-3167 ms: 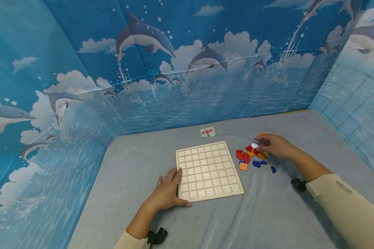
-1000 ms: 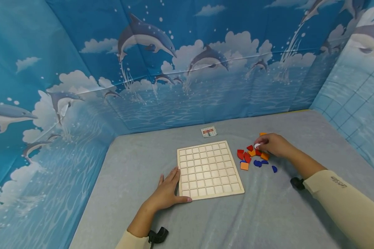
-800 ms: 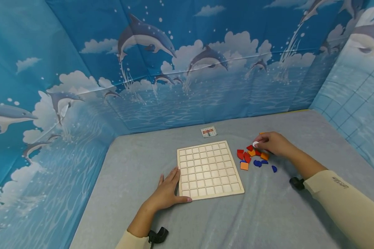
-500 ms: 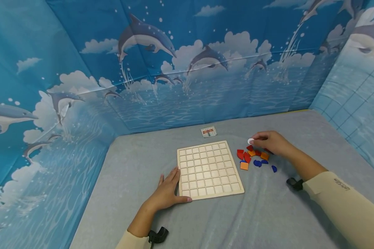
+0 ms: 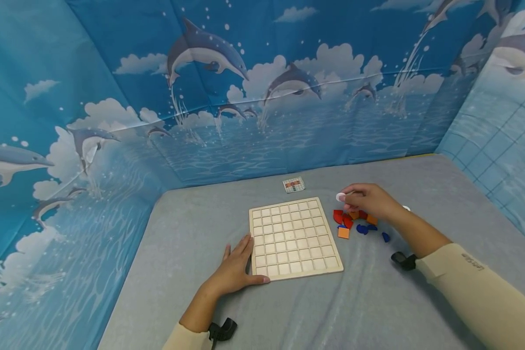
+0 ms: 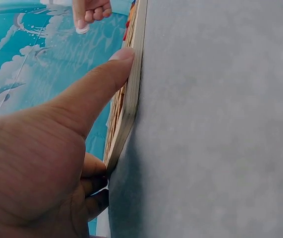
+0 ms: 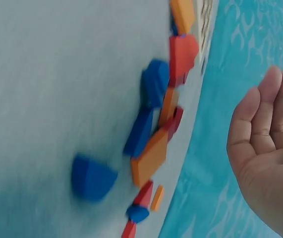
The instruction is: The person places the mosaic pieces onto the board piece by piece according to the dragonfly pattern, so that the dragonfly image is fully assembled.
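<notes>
In the head view my right hand [image 5: 372, 200] pinches a small white disc [image 5: 340, 196] between thumb and fingertips, raised above the back of a cluster of coloured pieces. My left hand [image 5: 233, 270] lies at the near left corner of a pale wooden grid board [image 5: 303, 253]. Its fingers stretch along the left side and the thumb along the front edge. The left wrist view shows that thumb [image 6: 94, 87] against the board's edge. Close under the right hand are a red wedge [image 5: 338, 216], an orange square [image 5: 343, 233] and blue half-round pieces [image 5: 361, 229].
A small printed card [image 5: 293, 184] lies behind the board on the grey cloth [image 5: 192, 228]. Another white piece [image 5: 406, 207] shows beyond the right forearm. A separate blue half-disc [image 5: 385, 236] lies nearer. Dolphin-printed curtains [image 5: 262, 131] close off the back and sides.
My right hand has taken hold of the white disc, lifted it from the cluster and carried it left towards the board. My left hand has stayed at the board's corner.
</notes>
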`<action>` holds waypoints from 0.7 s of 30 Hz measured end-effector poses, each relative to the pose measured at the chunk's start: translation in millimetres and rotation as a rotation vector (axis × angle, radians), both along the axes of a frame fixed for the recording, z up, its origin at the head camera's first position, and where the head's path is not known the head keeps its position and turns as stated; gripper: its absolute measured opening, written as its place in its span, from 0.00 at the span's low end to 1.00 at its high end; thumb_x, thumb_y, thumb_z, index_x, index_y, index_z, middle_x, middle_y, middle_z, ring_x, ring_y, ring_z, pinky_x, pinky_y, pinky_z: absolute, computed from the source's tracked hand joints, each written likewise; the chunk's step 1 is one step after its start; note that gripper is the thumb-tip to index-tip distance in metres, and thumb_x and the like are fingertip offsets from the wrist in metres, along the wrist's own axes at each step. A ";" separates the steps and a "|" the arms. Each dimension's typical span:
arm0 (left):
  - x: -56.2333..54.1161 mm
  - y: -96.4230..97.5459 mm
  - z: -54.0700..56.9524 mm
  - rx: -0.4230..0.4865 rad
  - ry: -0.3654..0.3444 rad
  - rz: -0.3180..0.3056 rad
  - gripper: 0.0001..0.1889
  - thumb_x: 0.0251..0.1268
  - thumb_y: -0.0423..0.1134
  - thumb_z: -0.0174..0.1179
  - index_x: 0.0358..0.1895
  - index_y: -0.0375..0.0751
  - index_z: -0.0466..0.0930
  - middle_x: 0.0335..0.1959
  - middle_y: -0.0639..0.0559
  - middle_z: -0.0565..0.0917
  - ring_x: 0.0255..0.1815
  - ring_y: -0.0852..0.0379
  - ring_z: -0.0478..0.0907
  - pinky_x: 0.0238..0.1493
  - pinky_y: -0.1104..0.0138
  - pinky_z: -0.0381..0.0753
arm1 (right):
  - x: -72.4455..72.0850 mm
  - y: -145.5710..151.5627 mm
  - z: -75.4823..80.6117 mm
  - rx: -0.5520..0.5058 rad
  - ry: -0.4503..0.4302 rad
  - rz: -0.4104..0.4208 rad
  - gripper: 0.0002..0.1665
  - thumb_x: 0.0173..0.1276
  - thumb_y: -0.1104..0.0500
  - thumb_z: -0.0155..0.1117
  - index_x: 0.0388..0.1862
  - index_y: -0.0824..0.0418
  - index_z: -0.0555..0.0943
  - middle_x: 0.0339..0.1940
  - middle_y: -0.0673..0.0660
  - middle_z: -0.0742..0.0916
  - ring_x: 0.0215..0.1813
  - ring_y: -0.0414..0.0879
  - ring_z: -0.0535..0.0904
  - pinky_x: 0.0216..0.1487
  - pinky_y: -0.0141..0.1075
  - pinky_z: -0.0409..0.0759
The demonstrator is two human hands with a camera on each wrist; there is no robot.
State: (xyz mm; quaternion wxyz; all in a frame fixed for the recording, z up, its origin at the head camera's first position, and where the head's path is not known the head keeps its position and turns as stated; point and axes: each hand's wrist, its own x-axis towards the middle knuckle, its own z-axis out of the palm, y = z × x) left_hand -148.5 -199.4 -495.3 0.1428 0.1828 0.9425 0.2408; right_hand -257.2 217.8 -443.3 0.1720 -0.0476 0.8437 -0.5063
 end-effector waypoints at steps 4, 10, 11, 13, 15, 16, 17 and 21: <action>-0.9 -0.9 -0.8 0.006 0.001 -0.009 0.63 0.55 0.67 0.70 0.82 0.36 0.43 0.85 0.43 0.42 0.85 0.44 0.44 0.79 0.35 0.34 | 0.0 -8.5 -2.0 -0.112 -0.011 0.031 0.32 0.73 0.43 0.64 0.64 0.64 0.76 0.52 0.61 0.89 0.51 0.50 0.88 0.60 0.49 0.84; -1.9 -1.0 -1.1 0.002 0.006 -0.008 0.62 0.55 0.67 0.69 0.82 0.36 0.43 0.85 0.44 0.43 0.86 0.44 0.43 0.79 0.35 0.34 | -0.3 -21.7 -6.5 -0.180 -0.030 0.062 0.36 0.73 0.42 0.64 0.68 0.66 0.72 0.63 0.66 0.84 0.59 0.52 0.84 0.62 0.48 0.83; -1.9 -1.0 -1.1 0.005 0.007 -0.008 0.62 0.55 0.67 0.69 0.82 0.36 0.44 0.85 0.44 0.43 0.86 0.44 0.43 0.79 0.35 0.34 | -0.4 -23.9 -6.8 -0.177 -0.029 0.063 0.36 0.73 0.42 0.63 0.68 0.66 0.72 0.63 0.66 0.83 0.60 0.53 0.84 0.62 0.48 0.83; -1.9 -1.1 -0.9 0.009 0.009 -0.008 0.62 0.54 0.68 0.69 0.82 0.36 0.45 0.85 0.44 0.43 0.86 0.44 0.43 0.79 0.35 0.34 | -0.4 -28.1 -7.1 -0.173 -0.025 0.063 0.34 0.75 0.44 0.62 0.68 0.66 0.73 0.64 0.67 0.83 0.60 0.53 0.84 0.62 0.47 0.83; -1.7 -1.1 -0.6 0.012 0.010 -0.008 0.62 0.54 0.68 0.70 0.82 0.36 0.45 0.85 0.44 0.44 0.86 0.45 0.43 0.79 0.35 0.34 | -0.7 -31.7 -7.4 -0.189 -0.028 0.068 0.31 0.77 0.48 0.61 0.68 0.66 0.73 0.64 0.68 0.83 0.59 0.53 0.84 0.62 0.47 0.83; -1.6 -1.1 -0.4 0.013 0.010 -0.007 0.62 0.54 0.67 0.70 0.82 0.36 0.45 0.85 0.44 0.44 0.86 0.45 0.43 0.79 0.35 0.34 | -0.9 -33.3 -7.7 -0.199 -0.024 0.078 0.29 0.78 0.50 0.60 0.69 0.66 0.72 0.64 0.68 0.83 0.59 0.52 0.85 0.62 0.48 0.83; -1.6 -1.1 -0.3 0.012 0.012 -0.007 0.62 0.54 0.67 0.70 0.82 0.36 0.45 0.85 0.44 0.44 0.86 0.45 0.43 0.79 0.35 0.34 | -1.2 -34.9 -8.1 -0.215 -0.024 0.085 0.28 0.78 0.53 0.59 0.69 0.67 0.72 0.64 0.68 0.83 0.59 0.52 0.85 0.62 0.48 0.82; -1.5 -0.9 0.6 0.009 0.018 -0.003 0.64 0.52 0.67 0.71 0.82 0.36 0.45 0.85 0.44 0.44 0.86 0.45 0.43 0.79 0.35 0.34 | -2.4 -42.5 -8.8 -0.264 -0.017 0.112 0.28 0.78 0.56 0.59 0.72 0.64 0.70 0.62 0.68 0.84 0.58 0.51 0.86 0.63 0.51 0.81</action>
